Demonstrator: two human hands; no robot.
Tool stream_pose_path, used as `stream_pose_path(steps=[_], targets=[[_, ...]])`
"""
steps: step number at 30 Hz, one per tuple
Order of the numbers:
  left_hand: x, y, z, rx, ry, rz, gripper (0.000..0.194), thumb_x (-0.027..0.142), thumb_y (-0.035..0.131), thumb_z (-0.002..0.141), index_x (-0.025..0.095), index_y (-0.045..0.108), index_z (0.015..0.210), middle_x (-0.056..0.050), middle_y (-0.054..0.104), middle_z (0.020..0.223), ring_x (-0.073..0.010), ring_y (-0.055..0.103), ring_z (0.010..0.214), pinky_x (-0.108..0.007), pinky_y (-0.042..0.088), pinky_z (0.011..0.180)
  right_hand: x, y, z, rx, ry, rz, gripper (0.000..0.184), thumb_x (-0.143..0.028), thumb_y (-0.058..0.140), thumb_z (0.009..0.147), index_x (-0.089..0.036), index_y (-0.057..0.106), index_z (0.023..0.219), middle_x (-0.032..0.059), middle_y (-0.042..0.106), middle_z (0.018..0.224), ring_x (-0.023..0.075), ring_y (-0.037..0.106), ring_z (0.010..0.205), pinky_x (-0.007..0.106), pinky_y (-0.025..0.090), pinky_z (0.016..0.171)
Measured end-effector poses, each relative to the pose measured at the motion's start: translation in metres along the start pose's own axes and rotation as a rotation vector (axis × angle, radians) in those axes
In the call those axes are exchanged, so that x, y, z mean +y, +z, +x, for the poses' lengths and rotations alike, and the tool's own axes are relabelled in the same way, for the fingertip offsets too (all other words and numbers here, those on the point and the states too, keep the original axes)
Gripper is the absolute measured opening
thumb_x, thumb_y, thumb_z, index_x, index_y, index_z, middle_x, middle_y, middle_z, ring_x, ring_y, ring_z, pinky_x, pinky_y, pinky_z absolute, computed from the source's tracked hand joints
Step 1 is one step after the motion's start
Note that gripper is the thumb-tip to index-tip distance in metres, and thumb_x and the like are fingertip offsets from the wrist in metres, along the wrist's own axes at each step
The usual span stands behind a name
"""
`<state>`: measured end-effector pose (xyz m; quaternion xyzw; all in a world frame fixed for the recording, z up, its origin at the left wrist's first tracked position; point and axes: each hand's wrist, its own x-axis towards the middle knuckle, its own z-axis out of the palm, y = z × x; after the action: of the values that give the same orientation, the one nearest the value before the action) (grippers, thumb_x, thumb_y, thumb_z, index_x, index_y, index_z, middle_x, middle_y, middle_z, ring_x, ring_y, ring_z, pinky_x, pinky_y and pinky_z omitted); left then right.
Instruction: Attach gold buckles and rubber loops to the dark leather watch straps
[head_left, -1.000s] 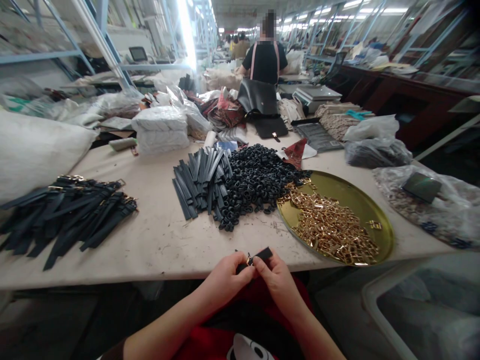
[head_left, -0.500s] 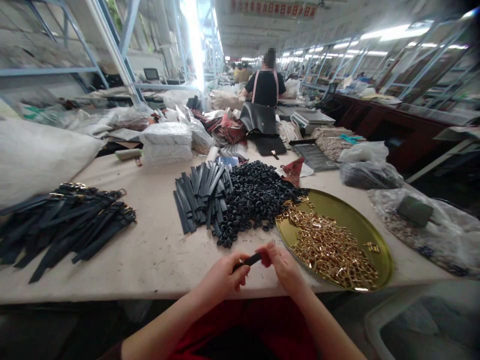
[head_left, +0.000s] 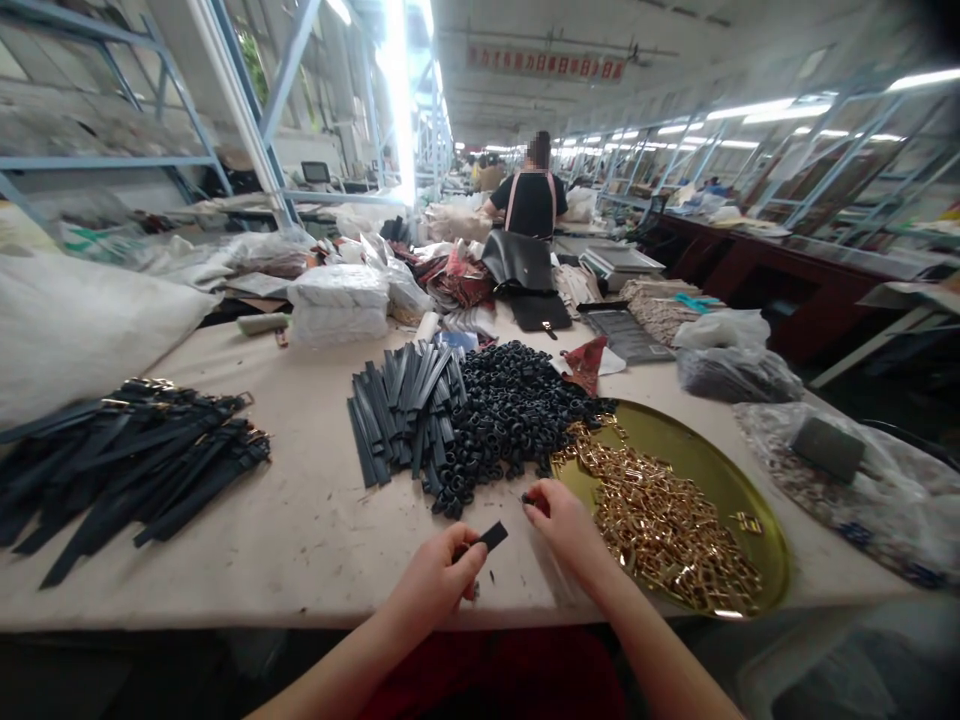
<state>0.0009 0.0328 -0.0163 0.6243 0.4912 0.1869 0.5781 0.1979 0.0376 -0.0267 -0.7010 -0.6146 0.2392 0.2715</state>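
Note:
Between the fingers and thumb of my left hand [head_left: 442, 565] is a short black strap [head_left: 493, 537], its flat end sticking out to the right. My right hand [head_left: 562, 520] pinches a small black loop [head_left: 529, 499] at its fingertips, apart from the strap. Just beyond my hands lies a heap of black loops [head_left: 517, 400], with a stack of black straps [head_left: 405, 400] against its left side. A round gold tray [head_left: 769, 510] is right of my right hand and bears many gold buckles [head_left: 667, 520].
Black straps with gold buckles [head_left: 150, 450] are piled at the left. Behind stand a white wrapped bundle [head_left: 339, 305], a black leather bag piece [head_left: 517, 262] and plastic bags [head_left: 739, 365]. A person [head_left: 531, 200] with their back turned is further off.
My right hand has come away from the strap and now pinches a small black loop near the heap. My left hand still grips the strap, a little lower in view.

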Motion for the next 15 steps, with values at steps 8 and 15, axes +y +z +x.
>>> stream_pose_path(steps=[8, 15], targets=[[0.015, 0.009, -0.001, 0.103, 0.124, 0.062, 0.027, 0.041, 0.041, 0.081, 0.016, 0.053, 0.077, 0.005, 0.044, 0.05, -0.009, 0.043, 0.046, -0.019, 0.032, 0.046, -0.028, 0.008, -0.036, -0.284, 0.342, 1.195, 0.032, -0.037, 0.071, 0.06, -0.018, 0.046, 0.068, -0.0078, 0.045, 0.057, 0.0052, 0.037, 0.049, 0.019, 0.03, 0.051], [0.008, 0.012, -0.006, 0.02, 0.149, 0.253, 0.028, 0.036, 0.038, 0.081, 0.016, 0.051, 0.067, 0.004, 0.04, 0.054, -0.0098, 0.04, 0.053, -0.02, 0.028, 0.049, -0.023, 0.013, -0.045, -0.063, 0.163, 0.997, 0.034, -0.046, 0.066, 0.064, -0.016, 0.05, 0.063, -0.0048, 0.049, 0.049, 0.0074, 0.044, 0.048, 0.021, 0.034, 0.051]])
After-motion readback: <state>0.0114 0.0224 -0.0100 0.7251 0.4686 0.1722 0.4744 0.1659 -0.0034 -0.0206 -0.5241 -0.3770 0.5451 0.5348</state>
